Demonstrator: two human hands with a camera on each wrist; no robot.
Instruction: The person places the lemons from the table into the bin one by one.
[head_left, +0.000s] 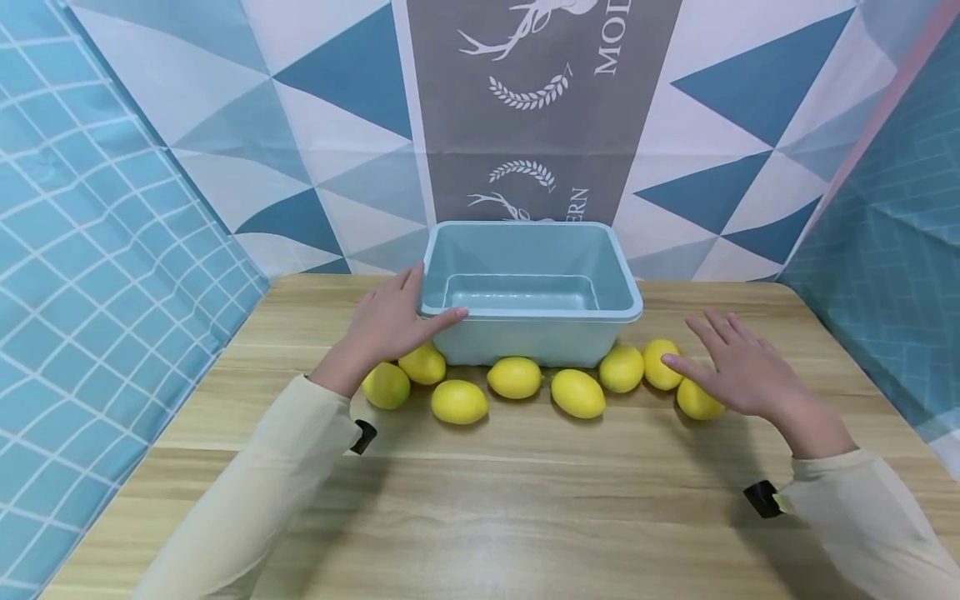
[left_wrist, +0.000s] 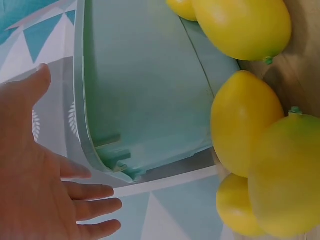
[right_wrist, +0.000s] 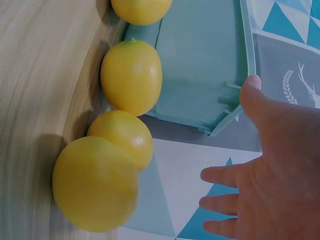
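Both hands are unladen. My left hand [head_left: 388,323] is at the front left corner of the pale blue plastic bin [head_left: 528,338], fingers spread, thumb well apart; I cannot confirm contact with the rim. My right hand [head_left: 750,371] is raised beside the right-hand lemons, fingers slightly parted, pinching nothing. Eight lemons are visible in an uneven row along the bin's front, from the greenish lemon [head_left: 386,387] at the left end to the partly hidden lemon [head_left: 696,402] at the right.

Hazards, in my judgement: the lemons are rounded and unrestrained, so a careless brush from either hand could set one rolling. At the right the fruit sits close together; reaching for one could nudge its neighbours. My right hand blocks part of the end lemon from the head view, which could spoil my aim. Pressure on the bin's corner could tip or shift it.

Surface: a light wooden table [head_left: 480,500], grain running crosswise. Room: a triangle-patterned cloth [head_left: 360,75] behind, with a grey panel [head_left: 540,129]; white-gridded blue cloth [head_left: 97,250] at left; teal brick-patterned cloth [head_left: 885,275] at right.
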